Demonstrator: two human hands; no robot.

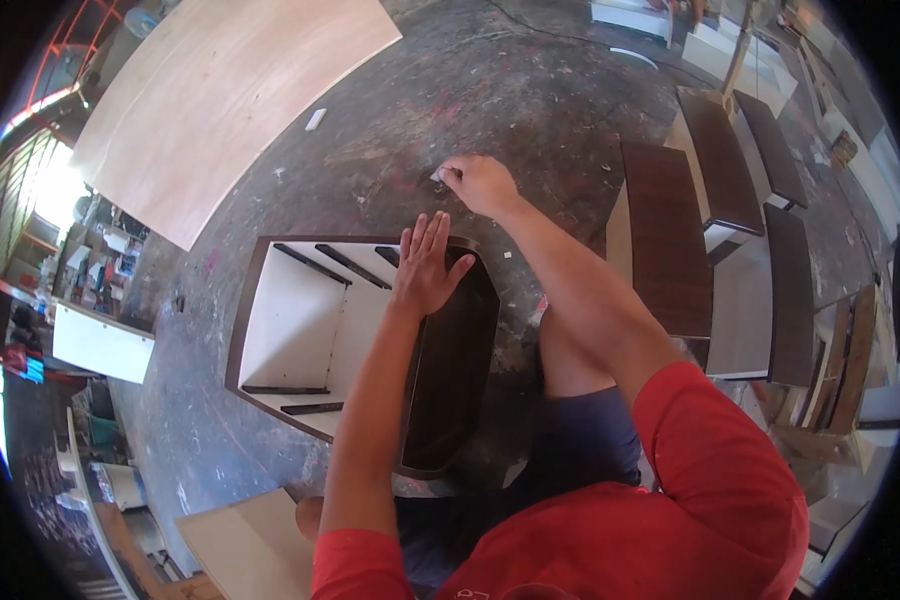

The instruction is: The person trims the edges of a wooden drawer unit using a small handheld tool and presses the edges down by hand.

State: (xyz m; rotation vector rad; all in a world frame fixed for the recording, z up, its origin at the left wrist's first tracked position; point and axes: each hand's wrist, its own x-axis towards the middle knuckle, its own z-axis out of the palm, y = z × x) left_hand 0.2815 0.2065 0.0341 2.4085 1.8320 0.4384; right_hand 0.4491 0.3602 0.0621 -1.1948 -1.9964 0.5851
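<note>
A dark brown cabinet carcass [305,310] with a white interior and dark drawer runners lies on the floor before me. Its dark top panel [460,370], with cut corners, faces my knees. My left hand [428,268] rests flat, fingers stretched, on the cabinet's far side near the top panel. Just beyond that corner, my right hand [482,184] is held above the floor with its fingers pinched together. A small pale piece [436,174] shows at the fingertips; its kind is too small to make out.
Several drawers with dark fronts [665,235] stand to the right. A large plywood sheet [240,90] lies at the upper left, near a small white block [315,120]. A white panel [102,342] is at the left, and a tan board [250,545] lies at the lower left.
</note>
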